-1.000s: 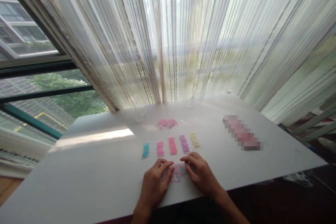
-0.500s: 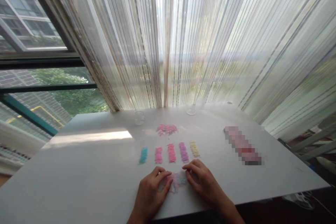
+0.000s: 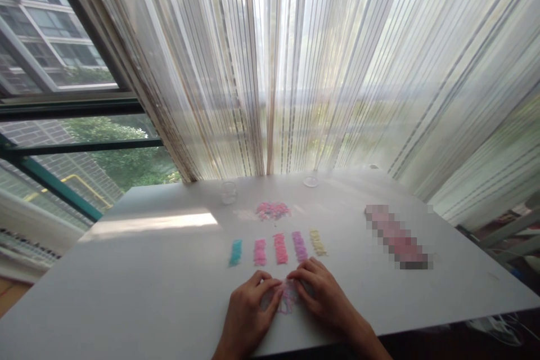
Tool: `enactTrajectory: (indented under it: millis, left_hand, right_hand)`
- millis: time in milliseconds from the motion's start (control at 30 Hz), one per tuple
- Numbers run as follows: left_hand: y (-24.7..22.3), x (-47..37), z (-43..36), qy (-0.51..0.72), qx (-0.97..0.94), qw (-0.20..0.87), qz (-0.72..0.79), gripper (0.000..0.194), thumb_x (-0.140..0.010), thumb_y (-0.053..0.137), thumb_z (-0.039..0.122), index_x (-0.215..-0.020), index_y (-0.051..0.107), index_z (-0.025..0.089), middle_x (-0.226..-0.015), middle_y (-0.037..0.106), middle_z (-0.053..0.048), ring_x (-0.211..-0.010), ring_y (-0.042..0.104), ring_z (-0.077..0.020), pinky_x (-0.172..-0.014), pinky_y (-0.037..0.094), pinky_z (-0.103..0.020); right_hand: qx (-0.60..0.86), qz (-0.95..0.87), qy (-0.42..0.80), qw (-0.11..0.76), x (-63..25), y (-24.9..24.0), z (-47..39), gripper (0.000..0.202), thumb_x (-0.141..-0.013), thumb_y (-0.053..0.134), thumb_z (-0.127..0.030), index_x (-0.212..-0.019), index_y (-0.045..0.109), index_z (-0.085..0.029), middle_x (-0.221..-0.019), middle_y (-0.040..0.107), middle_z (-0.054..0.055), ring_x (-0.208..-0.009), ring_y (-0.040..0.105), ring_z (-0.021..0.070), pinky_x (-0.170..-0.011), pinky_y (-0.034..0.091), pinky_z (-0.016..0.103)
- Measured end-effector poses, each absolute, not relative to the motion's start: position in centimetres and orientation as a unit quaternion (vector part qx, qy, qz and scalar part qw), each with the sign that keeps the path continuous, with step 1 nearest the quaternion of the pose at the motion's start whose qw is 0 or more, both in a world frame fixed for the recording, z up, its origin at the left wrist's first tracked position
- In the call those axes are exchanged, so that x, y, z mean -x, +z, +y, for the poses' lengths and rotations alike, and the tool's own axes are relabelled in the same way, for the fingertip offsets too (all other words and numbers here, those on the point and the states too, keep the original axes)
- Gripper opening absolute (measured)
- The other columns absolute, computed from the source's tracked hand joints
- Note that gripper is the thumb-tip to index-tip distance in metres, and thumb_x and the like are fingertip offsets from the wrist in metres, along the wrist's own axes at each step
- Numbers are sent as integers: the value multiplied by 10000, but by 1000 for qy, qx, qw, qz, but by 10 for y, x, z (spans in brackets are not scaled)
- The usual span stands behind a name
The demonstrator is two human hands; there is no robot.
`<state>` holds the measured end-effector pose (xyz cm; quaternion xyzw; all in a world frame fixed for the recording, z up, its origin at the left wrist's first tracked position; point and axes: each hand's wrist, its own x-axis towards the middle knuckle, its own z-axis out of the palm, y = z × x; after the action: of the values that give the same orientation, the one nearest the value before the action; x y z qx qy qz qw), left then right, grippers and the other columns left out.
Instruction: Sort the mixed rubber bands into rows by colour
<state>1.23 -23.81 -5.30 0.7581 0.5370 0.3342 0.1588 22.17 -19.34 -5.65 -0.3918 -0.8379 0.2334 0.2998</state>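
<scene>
A loose pile of pale pink and lilac small elastic bands [image 3: 287,305] lies near the table's front edge, between my hands. My left hand [image 3: 252,309] rests at its left side, thumb and index fingertips drawn together over the pile. From the right, my right hand [image 3: 320,295] reaches in with bent fingers, its tips almost meeting the left ones. Both hands seem to pinch at the bands, though the exact piece is too small to make out. Just beyond them stand sorted strips: teal [image 3: 235,252], pink [image 3: 260,252], coral [image 3: 280,248], purple [image 3: 300,246] and yellow [image 3: 318,243].
Farther back on the white table [image 3: 147,275] lies a mixed pink heap [image 3: 273,211]. Behind it are a clear round container [image 3: 229,193] and a clear lid [image 3: 310,181]. A blurred pinkish object [image 3: 396,236] lies at right. Sheer curtains [image 3: 295,67] hang behind.
My right hand has moved left, bringing its fingertips close to the left hand's over the pile. The whole view has shifted slightly.
</scene>
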Motion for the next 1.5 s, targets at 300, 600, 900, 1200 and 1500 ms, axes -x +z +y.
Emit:
enactTrajectory:
  millis: [300, 600, 900, 1200, 1500]
  left_hand:
    - [-58, -8, -237, 362, -729, 181, 552, 344, -873, 508, 114, -1130, 688, 256, -1032, 731, -42, -922, 712, -184, -827, 594, -285]
    - [-55, 3, -235, 361, -721, 241, 540, 211, -946, 540, 225, -1063, 714, 248, -990, 759, -43, -887, 725, -189, -828, 603, -291]
    - [-43, 2, -229, 302, -739, 257, 544, 171, -934, 567, 216, -935, 735, 246, -920, 702, -25, -813, 696, -173, -786, 568, -269]
    - [-41, 2, -228, 296, -754, 225, 541, 175, -947, 510, 206, -905, 676, 240, -915, 679, -32, -781, 679, -177, -725, 551, -262]
    - [-50, -12, -225, 333, -754, 217, 523, 137, -953, 536, 256, -952, 673, 239, -860, 717, -11, -610, 608, -130, -607, 519, -223]
  right_hand:
    - [388, -820, 243, 344, -220, -54, -196, 234, -944, 539, -97, -1049, 700, -230, -936, 671, 62, -928, 623, 235, -843, 539, 386]
    - [387, -810, 243, 369, -222, -54, -195, 212, -949, 539, -111, -1015, 698, -235, -912, 675, 60, -905, 628, 224, -818, 549, 367]
    - [394, -806, 250, 363, -221, -53, -195, 201, -960, 529, -126, -992, 697, -232, -914, 680, 58, -905, 628, 225, -820, 544, 369]
    - [391, -805, 246, 372, -220, -52, -196, 205, -957, 525, -123, -987, 696, -232, -902, 682, 54, -896, 629, 224, -811, 541, 362]
    - [373, -817, 246, 366, -222, -53, -198, 125, -931, 644, -205, -1044, 690, -231, -921, 689, 43, -885, 635, 210, -797, 535, 335]
